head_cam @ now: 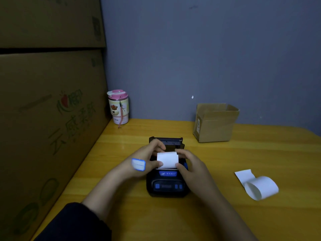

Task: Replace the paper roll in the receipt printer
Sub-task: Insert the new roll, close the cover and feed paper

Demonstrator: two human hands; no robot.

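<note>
A small black receipt printer (166, 184) with blue buttons stands on the yellow wooden table (225, 153), its lid (171, 140) swung open toward the wall. A white paper roll (167, 160) sits over the open paper bay, its loose end lying toward me. My left hand (147, 156), with a blue-edged sticker on its back, grips the roll's left end. My right hand (187, 161) pinches its right end. A second white paper roll (260, 187), partly unwound, lies on the table to the right.
An open cardboard box (215, 122) stands at the back right by the grey wall. A pink-lidded tumbler (118, 106) is in the back left corner. Large cardboard cartons (48, 105) wall off the table's left side.
</note>
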